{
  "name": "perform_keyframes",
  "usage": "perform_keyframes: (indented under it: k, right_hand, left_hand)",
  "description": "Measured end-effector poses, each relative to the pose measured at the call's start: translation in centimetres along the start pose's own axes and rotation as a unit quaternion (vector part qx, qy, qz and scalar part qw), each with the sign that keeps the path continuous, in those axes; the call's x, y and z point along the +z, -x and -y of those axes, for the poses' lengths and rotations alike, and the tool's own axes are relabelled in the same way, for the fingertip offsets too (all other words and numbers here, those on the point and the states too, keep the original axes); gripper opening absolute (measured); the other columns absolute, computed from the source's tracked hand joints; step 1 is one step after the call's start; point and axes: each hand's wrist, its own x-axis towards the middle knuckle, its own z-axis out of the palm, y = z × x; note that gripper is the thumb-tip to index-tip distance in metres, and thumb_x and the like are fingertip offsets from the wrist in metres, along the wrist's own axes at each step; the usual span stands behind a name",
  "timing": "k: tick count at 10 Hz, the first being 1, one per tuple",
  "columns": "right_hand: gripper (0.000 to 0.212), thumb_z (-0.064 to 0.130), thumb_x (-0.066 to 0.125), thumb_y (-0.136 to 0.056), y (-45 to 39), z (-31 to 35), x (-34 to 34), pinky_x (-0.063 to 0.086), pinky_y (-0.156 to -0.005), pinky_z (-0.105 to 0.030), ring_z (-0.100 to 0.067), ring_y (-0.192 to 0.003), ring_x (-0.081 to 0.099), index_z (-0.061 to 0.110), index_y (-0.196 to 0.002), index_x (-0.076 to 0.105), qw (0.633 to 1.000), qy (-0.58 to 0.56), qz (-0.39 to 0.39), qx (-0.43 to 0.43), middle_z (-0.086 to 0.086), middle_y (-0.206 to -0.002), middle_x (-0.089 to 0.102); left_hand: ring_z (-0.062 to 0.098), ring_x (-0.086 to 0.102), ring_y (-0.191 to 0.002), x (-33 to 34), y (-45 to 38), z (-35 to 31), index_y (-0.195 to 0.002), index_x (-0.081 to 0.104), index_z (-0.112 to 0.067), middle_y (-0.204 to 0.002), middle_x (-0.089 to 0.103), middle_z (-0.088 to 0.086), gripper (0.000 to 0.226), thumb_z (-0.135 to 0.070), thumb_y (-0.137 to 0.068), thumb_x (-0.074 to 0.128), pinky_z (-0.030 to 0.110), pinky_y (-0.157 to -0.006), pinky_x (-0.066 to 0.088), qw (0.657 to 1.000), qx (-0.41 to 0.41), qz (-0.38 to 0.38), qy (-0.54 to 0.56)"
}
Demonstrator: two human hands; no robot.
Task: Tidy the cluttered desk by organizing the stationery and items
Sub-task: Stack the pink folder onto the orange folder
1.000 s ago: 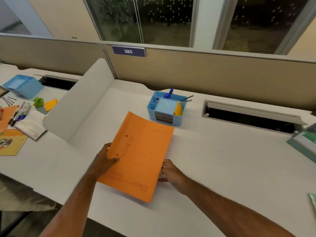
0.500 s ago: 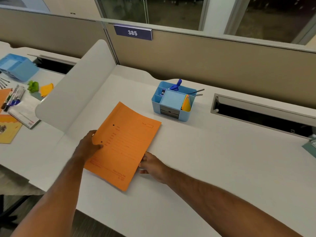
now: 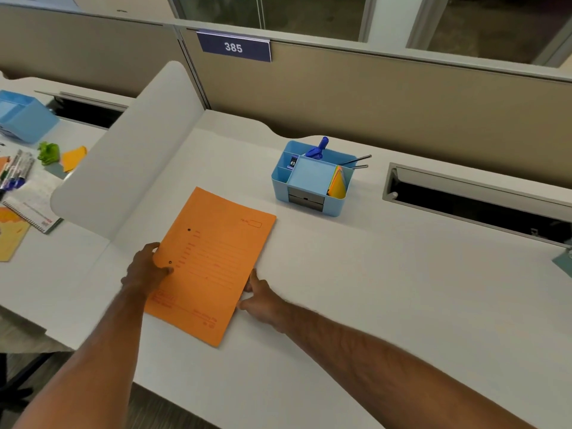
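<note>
An orange paper folder (image 3: 213, 261) lies flat and slightly askew on the white desk (image 3: 387, 289), near its front left. My left hand (image 3: 147, 267) grips the folder's left edge with the thumb on top. My right hand (image 3: 263, 301) rests on the desk against the folder's right edge, fingers apart and only touching it. Behind the folder stands a light blue desk organizer (image 3: 332, 207) holding a blue tool (image 3: 317, 148), two dark pens (image 3: 356, 161) and orange sticky notes (image 3: 338, 184).
A white curved divider (image 3: 130, 162) borders the desk on the left. Beyond it lie markers (image 3: 17, 171), a spiral notebook (image 3: 32, 202), green and orange scraps and another blue organizer (image 3: 23, 117). An open cable slot (image 3: 476, 202) is at the right back.
The folder has come down from a raised, tilted hold to lie flat on the desk. My right fingers have slid out from under its right edge.
</note>
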Motion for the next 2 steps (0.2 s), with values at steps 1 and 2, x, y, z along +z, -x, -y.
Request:
perform_keyframes:
  k: [1, 2]
  right_hand:
    - [0.098, 0.018, 0.065, -0.098, 0.1, -0.3, -0.4, 0.041, -0.100, -0.024, -0.020, -0.141, 0.040, 0.016, -0.161, -0.010, 0.999, 0.013, -0.014, 0.032, -0.007, -0.157, 0.032]
    - [0.095, 0.021, 0.062, -0.100, 0.6, -0.9, -1.5, 0.036, -0.099, -0.021, -0.019, -0.146, 0.036, 0.018, -0.162, -0.010, 0.999, 0.010, -0.022, 0.035, -0.004, -0.162, 0.028]
  left_hand:
    - [0.044, 0.044, -0.138, 0.3, 1.0, -1.1, -0.154, 0.042, -0.028, -0.153, 0.046, 0.012, 0.080, -0.019, -0.085, 0.080, 0.066, -0.108, 0.038, 0.997, 0.002, -0.052, -0.054]
    - [0.039, 0.036, -0.146, 1.4, 1.8, -1.8, -0.152, 0.046, -0.019, -0.158, 0.042, 0.012, 0.076, -0.012, -0.084, 0.079, 0.066, -0.116, 0.031, 0.986, 0.077, -0.122, -0.078]
